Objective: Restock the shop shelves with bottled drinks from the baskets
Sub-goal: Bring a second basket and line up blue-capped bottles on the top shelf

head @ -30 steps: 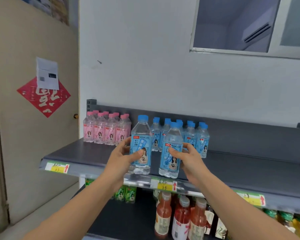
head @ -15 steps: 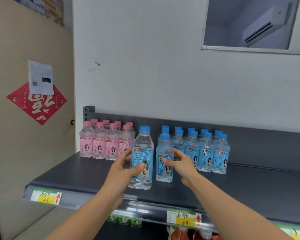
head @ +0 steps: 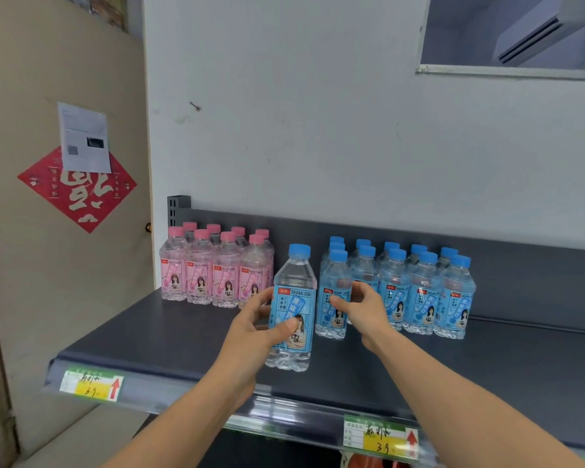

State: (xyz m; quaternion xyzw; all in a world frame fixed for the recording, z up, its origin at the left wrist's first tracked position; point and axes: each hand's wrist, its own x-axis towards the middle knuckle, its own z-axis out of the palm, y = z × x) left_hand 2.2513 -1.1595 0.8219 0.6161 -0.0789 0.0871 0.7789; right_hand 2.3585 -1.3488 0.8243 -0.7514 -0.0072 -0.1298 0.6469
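Note:
My left hand (head: 255, 329) grips a blue-capped soda bottle (head: 294, 285) upright, its base low over the front part of the dark grey shelf (head: 156, 336). My right hand (head: 368, 309) holds a second blue soda bottle (head: 331, 275) with the thumb on its label and the fingers curled at its right side. That bottle stands on the shelf at the left end of the blue soda group (head: 423, 292). A group of pink peach soda bottles (head: 213, 275) stands at the back left of the same shelf.
The shelf's back panel and a white wall rise behind the bottles. A door (head: 65, 265) with a red paper decoration is at the left. Yellow price tags (head: 92, 386) line the shelf's front rail. The shelf surface to the right of the blue group is bare.
My right hand has carried its bottle back from the shelf's front edge to the left end of the blue group. My left hand still holds its bottle nearer the front.

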